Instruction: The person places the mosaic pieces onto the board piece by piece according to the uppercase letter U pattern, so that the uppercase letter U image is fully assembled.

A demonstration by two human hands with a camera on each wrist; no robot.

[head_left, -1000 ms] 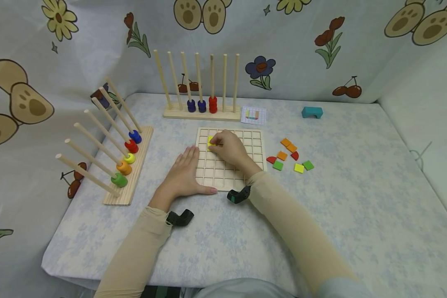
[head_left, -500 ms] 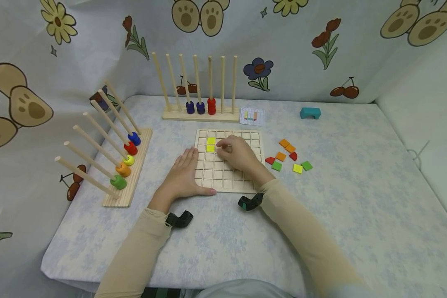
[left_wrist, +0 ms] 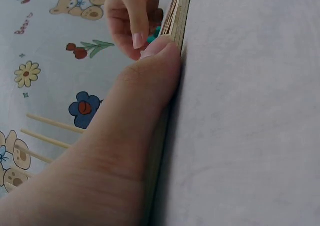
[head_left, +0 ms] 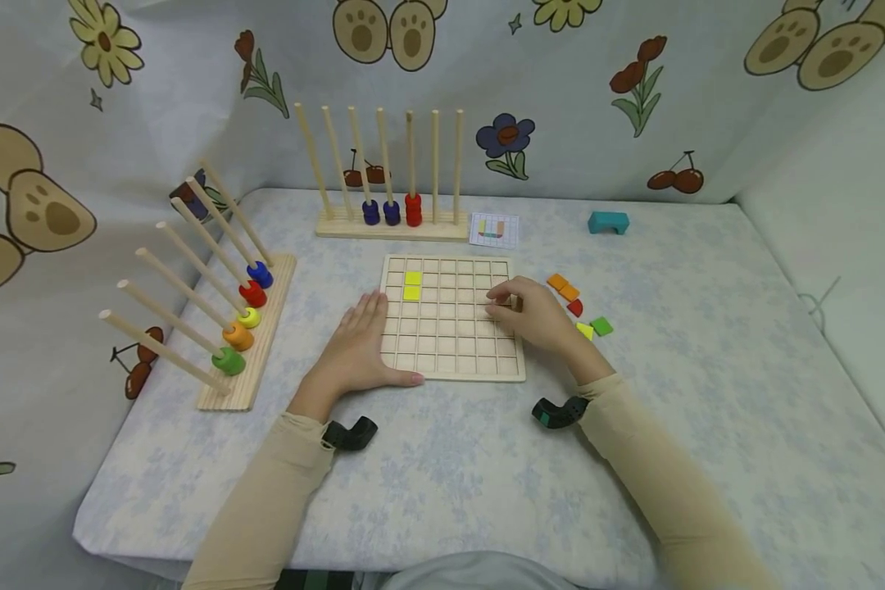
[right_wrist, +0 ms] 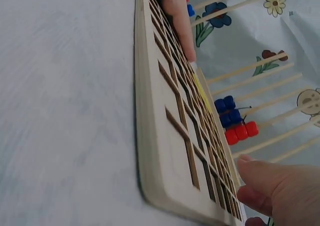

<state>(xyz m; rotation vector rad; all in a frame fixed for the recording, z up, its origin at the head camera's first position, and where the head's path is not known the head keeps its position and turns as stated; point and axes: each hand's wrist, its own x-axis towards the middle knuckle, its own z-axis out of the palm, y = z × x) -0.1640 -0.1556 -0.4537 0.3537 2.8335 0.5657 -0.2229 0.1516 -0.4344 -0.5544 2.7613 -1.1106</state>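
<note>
A wooden grid board (head_left: 442,328) lies flat on the table, with two yellow square tiles (head_left: 413,278) in neighbouring cells at its upper left. My left hand (head_left: 350,348) rests along the board's left side, fingers straight and thumb stretched along the near edge. Over the right edge hovers my right hand (head_left: 534,315), its fingers loosely bent with nothing visible between them. Just beyond it lie loose orange tiles (head_left: 558,281), a red rounded piece (head_left: 575,308), a green tile (head_left: 601,326) and a yellow tile (head_left: 584,331). The right hand hides part of this group.
A peg rack (head_left: 265,360) with coloured beads stands at the left; another peg rack (head_left: 391,231) with blue and red beads is behind the board. Beside it lies a small pattern card (head_left: 494,230). A teal block (head_left: 608,222) sits at the back right.
My right hand has left the yellow tiles and moved right across the board to its right edge, covering some loose pieces. The left hand stays on the board.
</note>
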